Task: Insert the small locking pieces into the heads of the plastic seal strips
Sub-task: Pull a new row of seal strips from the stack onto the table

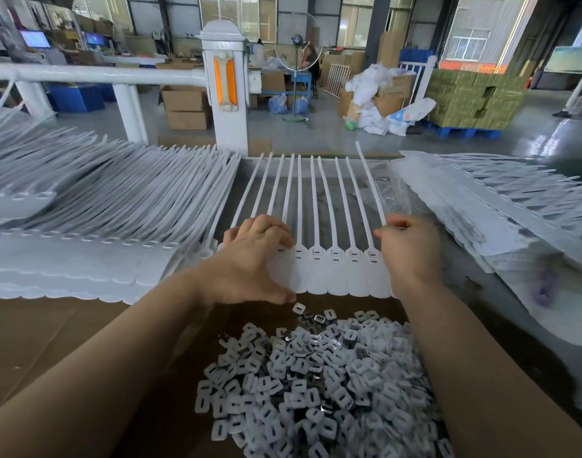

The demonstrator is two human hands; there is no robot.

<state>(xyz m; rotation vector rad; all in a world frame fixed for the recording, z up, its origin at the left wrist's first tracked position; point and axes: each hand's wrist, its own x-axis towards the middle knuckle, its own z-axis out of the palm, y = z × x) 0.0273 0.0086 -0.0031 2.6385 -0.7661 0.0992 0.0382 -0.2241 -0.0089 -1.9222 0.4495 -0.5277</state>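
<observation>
A joined sheet of white plastic seal strips lies flat in front of me, tails pointing away. Several heads on its right side show small locking pieces in their slots. My left hand lies on the sheet's left heads, fingers curled down over them and thumb at the lower edge. My right hand is at the sheet's right edge, fingers curled around the outermost strip just above its head. A large heap of loose white locking pieces lies on brown cardboard between my forearms.
A big stack of strip sheets fills the left of the table, another stack the right. A clear plastic bag lies behind the right hand. A white rail and post stand behind the table.
</observation>
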